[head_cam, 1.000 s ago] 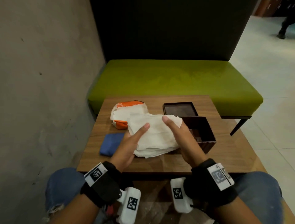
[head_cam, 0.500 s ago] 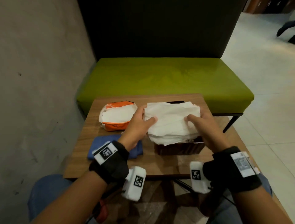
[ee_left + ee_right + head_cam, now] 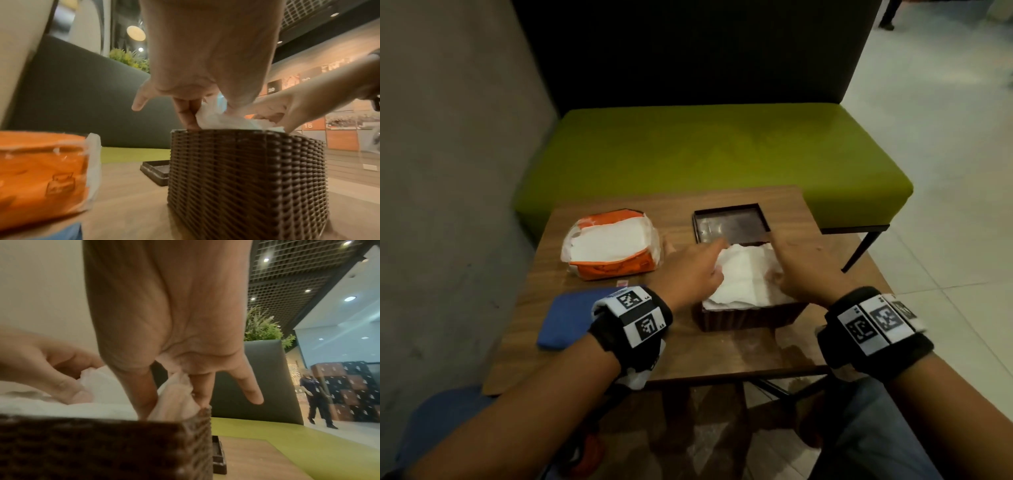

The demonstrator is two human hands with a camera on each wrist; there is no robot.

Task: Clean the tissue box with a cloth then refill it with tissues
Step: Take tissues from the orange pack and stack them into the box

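Tucking tissues (image 3: 744, 277) into woven box (image 3: 246, 178).

Box open, tissues inside
Dark woven box (image 3: 746, 317) stands on the worktop (image 3: 722, 356), white tissues (image 3: 744, 277) heaped to its rim; its lid (image 3: 731, 224) lies just behind, and the folded blue cloth (image 3: 565, 317) lies apart at left.

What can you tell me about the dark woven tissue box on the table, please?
The tissue box is dark brown with woven, wicker-like walls, squarish, upright and open-topped on the wooden table. White tissues fill it to the rim. The left hand and right hand pinch the tissues at opposite sides, against its rim. A shallow dark tray lies just behind.
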